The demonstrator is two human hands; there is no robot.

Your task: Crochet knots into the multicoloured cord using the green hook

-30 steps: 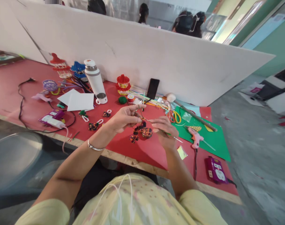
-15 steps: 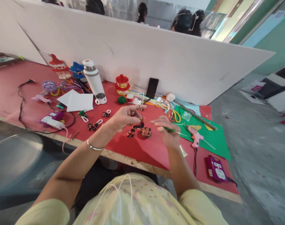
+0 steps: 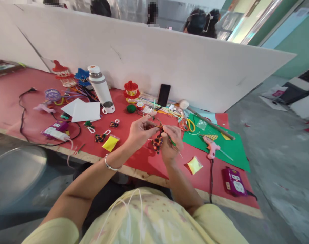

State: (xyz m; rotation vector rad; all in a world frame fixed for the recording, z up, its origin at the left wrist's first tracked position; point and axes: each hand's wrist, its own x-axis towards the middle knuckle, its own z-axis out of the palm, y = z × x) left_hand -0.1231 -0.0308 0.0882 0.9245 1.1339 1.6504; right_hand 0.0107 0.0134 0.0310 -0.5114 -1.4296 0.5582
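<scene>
My left hand is closed, thumb and fingers pinching a small crochet piece of dark multicoloured yarn, with a strand running over the raised index finger. More of this dark, orange-flecked yarn shows below the fingertips, between both hands; I cannot tell crocheted part from yarn ball there. Wrapped round a crochet hook with a green handle, my right hand meets the left at the work. The hook's tip is hidden at the fingers. Finished-looking yarn pieces with white bead loops lie to the left.
Yellow packets lie either side of my arms. A pink glue gun rests on green sheet at right, near a purple power box. Behind stand a white flask, metal-rimmed cup, phone and scissors.
My right hand has moved left with the hook to meet my left hand, which shifted slightly right. The yellow packets beside my arms now show more fully.
</scene>
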